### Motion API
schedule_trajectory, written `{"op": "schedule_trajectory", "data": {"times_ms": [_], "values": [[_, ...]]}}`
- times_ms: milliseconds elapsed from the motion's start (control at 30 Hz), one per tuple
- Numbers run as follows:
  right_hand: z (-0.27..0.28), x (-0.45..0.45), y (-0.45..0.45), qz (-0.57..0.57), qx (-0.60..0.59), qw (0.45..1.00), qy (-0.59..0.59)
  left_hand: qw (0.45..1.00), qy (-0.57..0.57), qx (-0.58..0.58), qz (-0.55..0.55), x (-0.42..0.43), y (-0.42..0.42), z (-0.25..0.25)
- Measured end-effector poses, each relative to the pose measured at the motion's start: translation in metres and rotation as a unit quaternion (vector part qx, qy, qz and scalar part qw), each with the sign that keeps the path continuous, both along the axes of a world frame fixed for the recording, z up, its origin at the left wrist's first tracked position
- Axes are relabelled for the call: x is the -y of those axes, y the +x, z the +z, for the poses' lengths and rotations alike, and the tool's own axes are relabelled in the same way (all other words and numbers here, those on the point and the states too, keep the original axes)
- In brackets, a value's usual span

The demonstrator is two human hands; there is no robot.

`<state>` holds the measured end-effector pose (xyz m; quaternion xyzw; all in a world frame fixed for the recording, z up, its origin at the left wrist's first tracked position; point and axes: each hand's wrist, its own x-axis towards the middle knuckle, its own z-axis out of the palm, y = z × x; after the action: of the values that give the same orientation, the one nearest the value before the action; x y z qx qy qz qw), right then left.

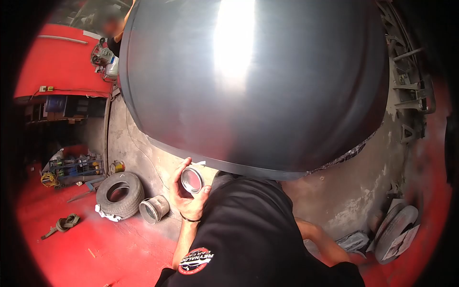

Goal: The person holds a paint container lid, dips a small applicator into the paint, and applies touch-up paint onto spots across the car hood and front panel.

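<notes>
My left hand (190,198) holds a small round open tin (192,180) just below the near edge of a large dark grey car panel (191,81). The fingers and thumb wrap round the tin's sides. A dark band circles the wrist. The panel has a smooth surface with a bright light reflection down its middle. My right forearm shows at the lower right of my black shirt (244,225), but the right hand itself is hidden behind my body.
A tire (120,195) and a bucket (154,209) stand on the floor at the left. More wheels (396,232) are at the lower right. Metal parts (413,91) line the right side. Part of another person (114,45) shows at the panel's upper left.
</notes>
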<state>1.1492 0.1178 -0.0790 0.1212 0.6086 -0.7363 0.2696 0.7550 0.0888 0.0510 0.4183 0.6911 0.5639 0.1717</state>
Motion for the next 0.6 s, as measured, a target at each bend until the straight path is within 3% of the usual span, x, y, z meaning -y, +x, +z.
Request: {"op": "schedule_trajectory", "data": {"times_ms": [100, 200, 300, 333, 433, 600], "values": [[-0.008, 0.014, 0.011, -0.151, -0.109, 0.978, 0.099, 1.000, 0.023, 0.001, -0.018, -0.006, -0.003, -0.003], [-0.015, 0.007, 0.013, -0.089, -0.082, 0.990, 0.067, 1.000, 0.022, 0.000, -0.012, -0.007, -0.003, -0.002], [-0.032, 0.014, 0.017, -0.144, -0.116, 0.980, 0.075, 1.000, 0.026, -0.004, -0.007, -0.010, -0.005, -0.002], [-0.023, 0.006, 0.012, -0.118, -0.080, 0.988, 0.066, 1.000, 0.021, 0.001, 0.003, -0.008, -0.005, -0.005], [-0.024, 0.001, 0.005, -0.147, -0.141, 0.977, 0.061, 1.000, 0.011, -0.003, 0.021, -0.004, -0.010, -0.006], [-0.019, -0.016, -0.010, -0.079, -0.151, 0.981, 0.088, 0.998, 0.002, -0.001, 0.056, 0.008, -0.014, -0.003]]}}
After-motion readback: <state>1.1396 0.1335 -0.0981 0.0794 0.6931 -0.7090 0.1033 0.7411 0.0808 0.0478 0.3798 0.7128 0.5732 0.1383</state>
